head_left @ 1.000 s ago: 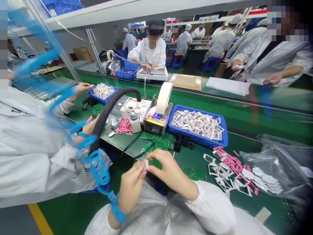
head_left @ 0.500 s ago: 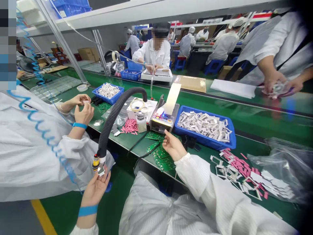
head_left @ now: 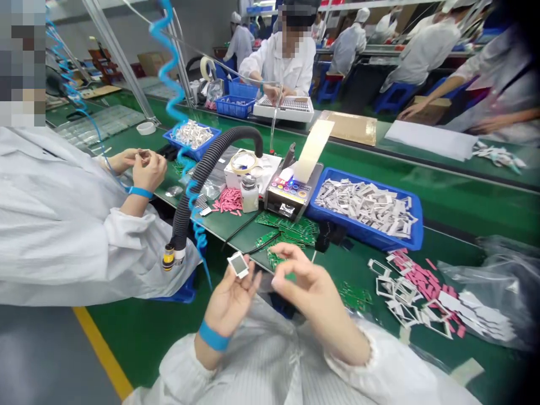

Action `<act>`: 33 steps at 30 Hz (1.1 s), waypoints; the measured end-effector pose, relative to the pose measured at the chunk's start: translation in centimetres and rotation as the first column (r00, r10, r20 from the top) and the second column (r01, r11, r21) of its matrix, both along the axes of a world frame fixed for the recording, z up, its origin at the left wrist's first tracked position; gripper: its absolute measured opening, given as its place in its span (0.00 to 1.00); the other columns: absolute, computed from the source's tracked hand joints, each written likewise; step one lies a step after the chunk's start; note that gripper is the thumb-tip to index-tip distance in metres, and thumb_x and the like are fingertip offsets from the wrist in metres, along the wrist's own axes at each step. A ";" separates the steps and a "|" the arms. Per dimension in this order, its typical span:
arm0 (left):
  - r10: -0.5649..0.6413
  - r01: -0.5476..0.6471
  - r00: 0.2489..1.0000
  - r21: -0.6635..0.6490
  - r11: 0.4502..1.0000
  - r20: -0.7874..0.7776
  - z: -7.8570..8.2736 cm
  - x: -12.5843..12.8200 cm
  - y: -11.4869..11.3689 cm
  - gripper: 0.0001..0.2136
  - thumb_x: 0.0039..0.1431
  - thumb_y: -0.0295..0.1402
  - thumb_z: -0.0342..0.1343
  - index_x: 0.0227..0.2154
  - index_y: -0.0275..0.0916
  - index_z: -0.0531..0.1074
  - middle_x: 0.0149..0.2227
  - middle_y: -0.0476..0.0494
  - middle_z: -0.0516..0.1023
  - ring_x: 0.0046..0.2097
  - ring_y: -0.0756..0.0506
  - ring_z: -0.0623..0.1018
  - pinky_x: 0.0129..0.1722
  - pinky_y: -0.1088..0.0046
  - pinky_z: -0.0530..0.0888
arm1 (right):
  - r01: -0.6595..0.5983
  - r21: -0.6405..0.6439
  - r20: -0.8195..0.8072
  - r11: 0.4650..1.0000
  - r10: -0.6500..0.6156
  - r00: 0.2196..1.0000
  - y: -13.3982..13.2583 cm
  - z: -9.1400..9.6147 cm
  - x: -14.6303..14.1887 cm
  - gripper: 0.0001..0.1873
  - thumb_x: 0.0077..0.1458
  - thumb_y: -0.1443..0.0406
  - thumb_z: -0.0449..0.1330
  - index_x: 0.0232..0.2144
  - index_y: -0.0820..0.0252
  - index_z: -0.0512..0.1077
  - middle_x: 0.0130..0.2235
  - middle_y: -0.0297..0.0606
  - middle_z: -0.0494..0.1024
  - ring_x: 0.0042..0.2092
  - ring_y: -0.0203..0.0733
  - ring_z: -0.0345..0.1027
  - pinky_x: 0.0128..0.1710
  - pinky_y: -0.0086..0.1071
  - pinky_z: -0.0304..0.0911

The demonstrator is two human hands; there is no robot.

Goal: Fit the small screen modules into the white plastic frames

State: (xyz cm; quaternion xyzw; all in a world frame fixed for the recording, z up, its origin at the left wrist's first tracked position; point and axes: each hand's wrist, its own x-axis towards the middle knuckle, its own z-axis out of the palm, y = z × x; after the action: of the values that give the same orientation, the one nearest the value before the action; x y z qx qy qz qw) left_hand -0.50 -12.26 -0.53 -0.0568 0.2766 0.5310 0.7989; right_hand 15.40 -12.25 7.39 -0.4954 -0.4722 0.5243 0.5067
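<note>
My left hand (head_left: 232, 301), palm up with a blue wrist band, holds a small display screen (head_left: 238, 264) in a white frame at its fingertips. Close by on the right, my right hand (head_left: 314, 295) has thumb and index finger curled together in a pinch. A faint see-through patch shows by those fingertips, too blurred to name. Green circuit boards (head_left: 291, 228) lie on the bench beyond my hands. Behind them stands a tape dispenser (head_left: 289, 194) with lit buttons and a pale strip rising from it.
A blue bin (head_left: 415, 225) of white frames stands right of the dispenser. Pink strips (head_left: 422, 275) and loose frames (head_left: 396, 295) lie nearer. A black hose (head_left: 202, 169) and blue coiled tube (head_left: 172, 107) hang at left, beside a co-worker's hands (head_left: 145, 169).
My left hand has come away from the hose end, moving right and up with the display screen. My right hand has drawn back from the dispenser toward it. The view has shifted somewhat.
</note>
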 end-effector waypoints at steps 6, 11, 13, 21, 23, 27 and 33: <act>-0.211 0.204 0.977 0.148 0.968 0.029 4.5 5.6 -0.8 0.08 0.53 0.28 0.58 0.37 0.39 0.76 0.39 0.48 0.81 0.43 0.49 0.78 0.52 0.70 0.68 | 0.058 0.311 0.411 0.949 -0.189 0.892 -1.9 0.5 1.2 0.06 0.47 0.65 0.62 0.19 0.57 0.72 0.55 0.41 0.66 0.56 0.53 0.58 0.52 0.50 0.56; -0.233 0.228 0.972 0.139 0.964 0.017 5.1 6.7 -1.1 0.10 0.48 0.28 0.63 0.36 0.38 0.76 0.38 0.45 0.81 0.39 0.48 0.78 0.52 0.66 0.68 | 0.175 0.324 0.433 0.930 -0.311 0.846 -1.7 0.6 2.6 0.07 0.48 0.63 0.61 0.20 0.56 0.72 0.55 0.40 0.66 0.56 0.53 0.58 0.53 0.50 0.54; -0.238 0.232 0.971 0.146 0.962 0.026 5.2 6.9 -1.2 0.11 0.46 0.28 0.64 0.36 0.38 0.76 0.38 0.45 0.82 0.39 0.49 0.79 0.50 0.67 0.70 | 0.189 0.314 0.427 0.931 -0.316 0.847 -1.7 0.6 3.0 0.06 0.48 0.63 0.61 0.21 0.55 0.72 0.55 0.39 0.67 0.56 0.52 0.59 0.54 0.50 0.54; -0.228 0.221 0.973 0.182 0.958 0.021 5.2 7.5 -1.2 0.12 0.46 0.26 0.64 0.36 0.40 0.77 0.38 0.47 0.82 0.39 0.51 0.79 0.45 0.75 0.73 | 0.219 0.314 0.455 0.924 -0.349 0.819 -1.4 0.1 3.3 0.07 0.49 0.63 0.60 0.21 0.56 0.71 0.51 0.40 0.70 0.53 0.51 0.62 0.51 0.50 0.55; -0.224 0.220 0.975 0.187 0.957 0.002 5.1 7.6 -1.1 0.11 0.47 0.25 0.63 0.36 0.40 0.77 0.38 0.48 0.82 0.39 0.52 0.79 0.45 0.76 0.73 | 0.211 0.348 0.486 0.913 -0.368 0.792 -1.3 -0.3 3.2 0.08 0.50 0.63 0.59 0.20 0.56 0.70 0.49 0.40 0.71 0.51 0.51 0.63 0.50 0.49 0.57; -0.210 0.216 0.976 0.120 0.969 -0.054 4.9 7.4 -0.8 0.07 0.53 0.25 0.57 0.34 0.40 0.77 0.37 0.48 0.82 0.41 0.51 0.79 0.45 0.77 0.73 | 0.142 0.543 0.605 0.828 -0.503 0.618 -1.3 -1.3 2.8 0.07 0.53 0.62 0.57 0.34 0.57 0.71 0.50 0.46 0.70 0.52 0.51 0.62 0.50 0.48 0.56; -0.339 0.342 0.914 -0.028 0.939 -0.222 4.1 5.7 -0.8 0.07 0.57 0.28 0.55 0.34 0.43 0.78 0.38 0.50 0.82 0.39 0.52 0.79 0.37 0.80 0.74 | -0.481 0.444 0.894 0.756 -0.334 0.299 -3.1 -2.7 3.2 0.26 0.59 0.57 0.50 0.57 0.62 0.59 0.63 0.46 0.57 0.63 0.61 0.41 0.57 0.61 0.36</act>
State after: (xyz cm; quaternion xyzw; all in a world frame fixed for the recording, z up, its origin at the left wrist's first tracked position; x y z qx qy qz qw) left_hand 5.23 -13.08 3.53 0.0569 0.3675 0.3883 0.8432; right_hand 18.64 -15.36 4.73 -0.4709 -0.8488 -0.0480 0.2353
